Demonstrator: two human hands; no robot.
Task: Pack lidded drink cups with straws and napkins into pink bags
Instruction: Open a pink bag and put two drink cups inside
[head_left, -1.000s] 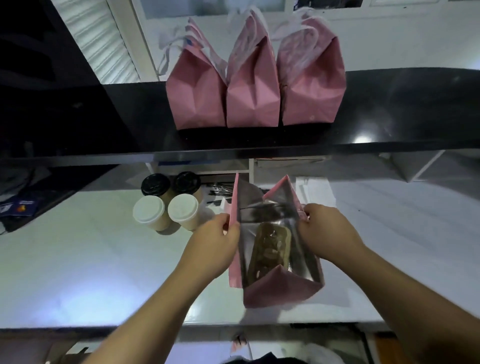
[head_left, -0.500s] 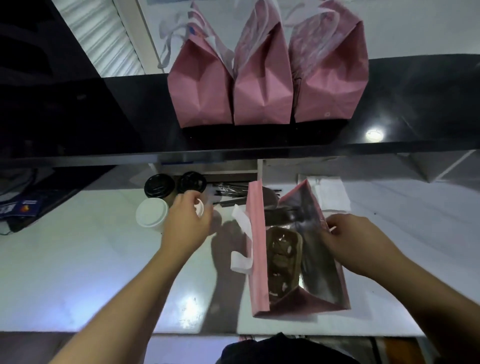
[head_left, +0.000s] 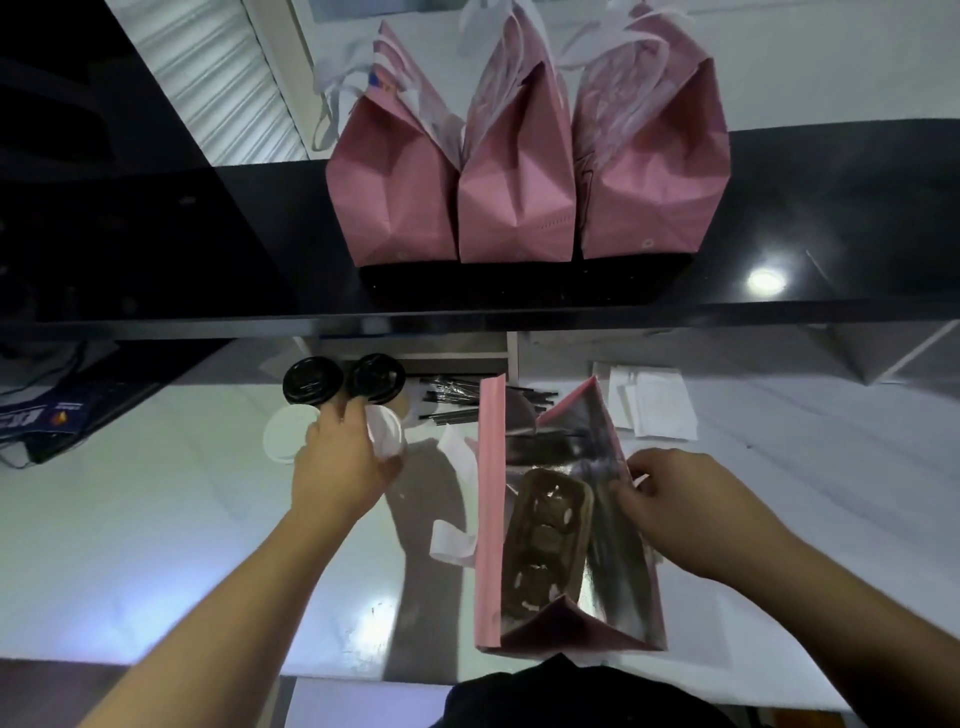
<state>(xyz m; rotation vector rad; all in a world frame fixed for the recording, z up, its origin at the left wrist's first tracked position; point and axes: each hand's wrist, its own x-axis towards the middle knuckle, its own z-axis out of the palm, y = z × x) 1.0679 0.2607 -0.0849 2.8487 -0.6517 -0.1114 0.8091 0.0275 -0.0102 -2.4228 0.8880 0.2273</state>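
We stand at a white counter (head_left: 130, 519) with an open pink bag (head_left: 491, 519) in front of us, its mouth facing up toward the camera. Seen from above, the opening is long and narrow, its long axis running away from us toward the back of the counter. The inside is silvery, and a brown cup carrier (head_left: 548, 545) lies at the bottom, its length running the same way as the bag's mouth. A white handle (head_left: 457, 499) hangs off the bag's left side.

Our right hand (head_left: 691, 504) pinches the bag's right edge, fingers curled over the rim, holding the mouth open. Our left hand (head_left: 343, 467) is off to the left of the bag, fingers wrapped over the top of a white-lidded cup (head_left: 387, 431). That cup stands upright on the counter. Another white-lidded cup (head_left: 283, 434) stands just to its left, and two black-lidded cups (head_left: 311, 380) stand right behind them.

Dark wrapped straws (head_left: 452, 397) lie in a pile behind the bag, beside the cups. White napkins (head_left: 654, 402) lie flat to the right of the bag's far end. Three closed pink bags (head_left: 519, 171) stand in a row on a black shelf (head_left: 156, 260) above.
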